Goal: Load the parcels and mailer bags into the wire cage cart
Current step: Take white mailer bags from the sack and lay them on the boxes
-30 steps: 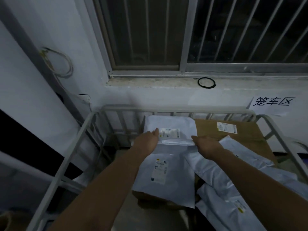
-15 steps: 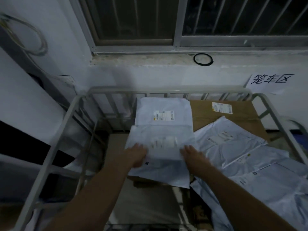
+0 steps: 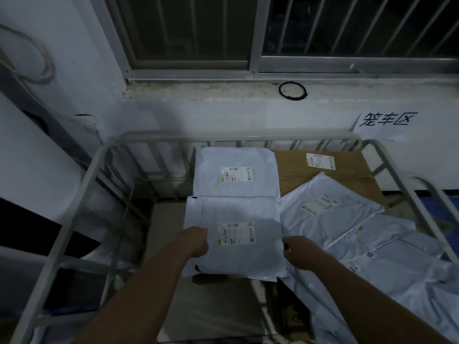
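Centre frame: left hand (image 3: 196,242) and right hand (image 3: 301,252), fingers curled, grip a mailer bag (image 3: 236,214). Likely squaring it in the wire cage cart (image 3: 236,135).

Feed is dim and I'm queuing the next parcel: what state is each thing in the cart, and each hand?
near mailer bag: flat, label up, held at both sides.
far mailer bag: flat, label up, untouched.
cardboard box: label up, partly under loose mailer bags.
wire cage cart: partly loaded.
left hand: grips near mailer bag's left edge.
right hand: grips its right edge.
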Demonstrator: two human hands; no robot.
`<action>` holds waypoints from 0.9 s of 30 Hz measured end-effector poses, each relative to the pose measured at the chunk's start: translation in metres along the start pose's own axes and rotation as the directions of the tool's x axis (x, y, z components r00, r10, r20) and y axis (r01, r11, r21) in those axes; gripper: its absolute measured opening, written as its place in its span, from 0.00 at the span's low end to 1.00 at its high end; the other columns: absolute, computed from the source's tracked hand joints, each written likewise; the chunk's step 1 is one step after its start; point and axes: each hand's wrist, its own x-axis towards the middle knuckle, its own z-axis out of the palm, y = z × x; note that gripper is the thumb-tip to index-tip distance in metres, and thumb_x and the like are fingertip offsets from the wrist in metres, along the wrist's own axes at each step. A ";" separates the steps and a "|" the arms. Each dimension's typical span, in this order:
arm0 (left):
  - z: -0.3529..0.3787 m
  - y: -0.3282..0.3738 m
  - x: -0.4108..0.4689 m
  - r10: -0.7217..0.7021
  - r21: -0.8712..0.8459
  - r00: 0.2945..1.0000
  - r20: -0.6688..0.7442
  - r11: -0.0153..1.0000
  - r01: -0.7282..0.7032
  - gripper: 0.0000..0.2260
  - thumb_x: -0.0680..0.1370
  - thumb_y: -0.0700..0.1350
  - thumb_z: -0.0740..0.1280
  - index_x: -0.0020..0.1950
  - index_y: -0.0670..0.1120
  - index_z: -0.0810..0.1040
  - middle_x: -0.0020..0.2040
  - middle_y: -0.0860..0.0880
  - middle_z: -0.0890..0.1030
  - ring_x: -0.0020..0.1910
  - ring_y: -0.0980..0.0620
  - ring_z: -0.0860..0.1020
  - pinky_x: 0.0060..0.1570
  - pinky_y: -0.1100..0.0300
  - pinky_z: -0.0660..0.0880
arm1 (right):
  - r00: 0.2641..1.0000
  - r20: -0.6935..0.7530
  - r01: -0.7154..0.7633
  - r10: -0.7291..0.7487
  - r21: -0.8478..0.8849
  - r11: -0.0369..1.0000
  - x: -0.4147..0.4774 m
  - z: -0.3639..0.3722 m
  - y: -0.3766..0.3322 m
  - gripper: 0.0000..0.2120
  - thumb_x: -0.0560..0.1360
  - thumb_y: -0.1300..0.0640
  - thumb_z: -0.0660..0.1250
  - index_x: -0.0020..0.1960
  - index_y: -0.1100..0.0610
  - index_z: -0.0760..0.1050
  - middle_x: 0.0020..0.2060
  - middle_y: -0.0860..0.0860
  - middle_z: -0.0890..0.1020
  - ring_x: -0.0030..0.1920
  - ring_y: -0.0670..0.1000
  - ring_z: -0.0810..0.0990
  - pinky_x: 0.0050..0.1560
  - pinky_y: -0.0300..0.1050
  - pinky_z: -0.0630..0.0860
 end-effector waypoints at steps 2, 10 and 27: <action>-0.003 0.008 0.003 0.013 0.002 0.999 -0.032 1.000 -0.013 0.23 0.84 0.48 0.57 0.78 0.45 0.61 0.76 0.43 0.65 0.71 0.45 0.68 0.69 0.53 0.67 | 1.000 -0.025 -0.008 0.008 -0.012 1.000 -0.008 -0.003 0.016 0.22 0.80 0.50 0.57 0.71 0.57 0.72 0.69 0.54 0.75 0.69 0.54 0.72 0.68 0.44 0.67; -0.014 0.065 0.016 0.059 -0.004 0.995 -0.085 0.998 -0.059 0.25 0.82 0.46 0.59 0.79 0.44 0.60 0.78 0.41 0.60 0.74 0.43 0.65 0.71 0.49 0.66 | 0.991 -0.133 -0.050 0.017 -0.248 0.967 -0.031 -0.018 0.091 0.27 0.80 0.50 0.59 0.78 0.52 0.61 0.79 0.54 0.57 0.79 0.52 0.54 0.73 0.47 0.62; 0.013 0.270 0.051 -0.003 -0.134 0.994 -0.110 0.991 -0.012 0.40 0.77 0.63 0.66 0.78 0.41 0.56 0.76 0.39 0.60 0.74 0.39 0.63 0.70 0.44 0.66 | 0.941 -0.169 0.214 -0.293 -0.376 0.902 0.005 -0.084 0.218 0.34 0.79 0.49 0.63 0.80 0.54 0.55 0.80 0.52 0.58 0.79 0.52 0.56 0.75 0.48 0.57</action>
